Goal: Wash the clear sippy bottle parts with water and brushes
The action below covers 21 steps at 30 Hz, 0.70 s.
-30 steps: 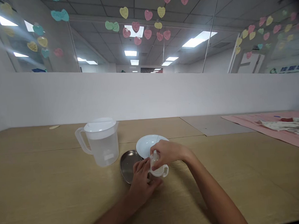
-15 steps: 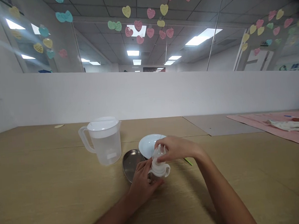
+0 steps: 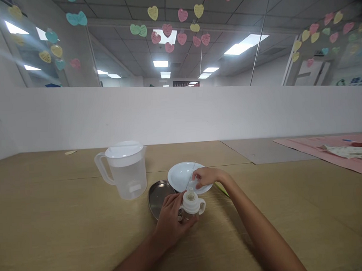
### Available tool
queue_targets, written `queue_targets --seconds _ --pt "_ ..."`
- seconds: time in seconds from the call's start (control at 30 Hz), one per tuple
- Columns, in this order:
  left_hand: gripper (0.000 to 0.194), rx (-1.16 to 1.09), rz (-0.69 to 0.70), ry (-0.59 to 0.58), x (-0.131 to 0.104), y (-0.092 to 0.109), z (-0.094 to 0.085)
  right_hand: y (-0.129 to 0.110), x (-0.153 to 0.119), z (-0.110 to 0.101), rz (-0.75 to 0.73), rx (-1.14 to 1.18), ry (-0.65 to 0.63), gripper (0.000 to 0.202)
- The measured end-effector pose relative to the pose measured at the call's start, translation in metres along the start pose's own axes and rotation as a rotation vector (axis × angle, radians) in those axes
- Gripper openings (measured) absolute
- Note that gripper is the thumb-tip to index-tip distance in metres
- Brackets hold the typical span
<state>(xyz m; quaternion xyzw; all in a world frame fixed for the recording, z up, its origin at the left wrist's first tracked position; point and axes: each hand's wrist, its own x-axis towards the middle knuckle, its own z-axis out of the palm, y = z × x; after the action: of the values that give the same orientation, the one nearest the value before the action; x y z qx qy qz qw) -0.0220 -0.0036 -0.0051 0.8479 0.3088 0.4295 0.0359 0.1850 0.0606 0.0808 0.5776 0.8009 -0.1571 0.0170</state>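
By a glossy plate (image 3: 179, 176), right hand (image 3: 206, 176) pinches clear cap (image 3: 191, 185) — left hand (image 3: 172, 217) clasps handled bottle (image 3: 191, 204).

From where I stand, no text can be read with certainty. Sign (image 3: 360, 80), far right, seen in the glass panels (image 3: 218, 26): blue Chinese characters beside a green emblem (image 3: 341, 82), blurred, cut off at the edge of view. Heart-shaped notes (image 3: 167, 30) on the glass: faint handwriting, too small to decipher. Plastic pitcher (image 3: 129, 171): pale rectangular patch (image 3: 134, 188) low down, wording illegible
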Motion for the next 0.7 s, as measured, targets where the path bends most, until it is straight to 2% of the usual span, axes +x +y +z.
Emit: queue_targets --seconds 0.1,0.17,0.23,0.27,0.33,0.43,0.5,0.53,0.63,0.7 --pt "0.056 0.005 0.003 0.009 0.000 0.000 0.001 -0.006 -0.006 -0.004 -0.012 0.002 0.047 0.043" --pt "0.055 -0.001 0.009 0.010 0.000 0.000 0.001 -0.017 -0.020 -0.012 -0.081 0.072 0.116 0.036" --pt "0.055 -0.005 0.018 0.010 0.000 0.000 0.001 -0.036 -0.036 -0.018 -0.200 0.180 0.087 0.044" --pt "0.054 -0.005 0.024 0.005 0.000 0.001 0.001 -0.047 -0.044 -0.019 -0.228 0.215 0.031 0.049" --pt "0.048 -0.001 0.031 -0.018 0.001 0.001 0.000 -0.068 -0.057 -0.018 -0.218 0.120 0.025 0.049" --pt "0.044 0.009 0.030 -0.053 0.001 0.000 0.000 -0.091 -0.066 -0.009 -0.091 -0.127 0.169 0.037" --pt "0.053 0.003 0.016 -0.068 0.001 -0.002 0.000 -0.095 -0.066 -0.005 -0.113 -0.180 0.195 0.026" --pt "0.056 -0.010 0.011 -0.077 0.000 -0.003 0.001 -0.095 -0.066 -0.005 -0.156 -0.172 0.169 0.025" --pt "0.060 -0.076 -0.010 -0.126 -0.002 -0.007 0.002 -0.089 -0.067 -0.012 -0.286 -0.092 0.036 0.034" --pt "0.061 -0.097 -0.036 -0.145 -0.003 -0.008 0.003 -0.085 -0.068 -0.017 -0.346 -0.024 -0.004 0.038"
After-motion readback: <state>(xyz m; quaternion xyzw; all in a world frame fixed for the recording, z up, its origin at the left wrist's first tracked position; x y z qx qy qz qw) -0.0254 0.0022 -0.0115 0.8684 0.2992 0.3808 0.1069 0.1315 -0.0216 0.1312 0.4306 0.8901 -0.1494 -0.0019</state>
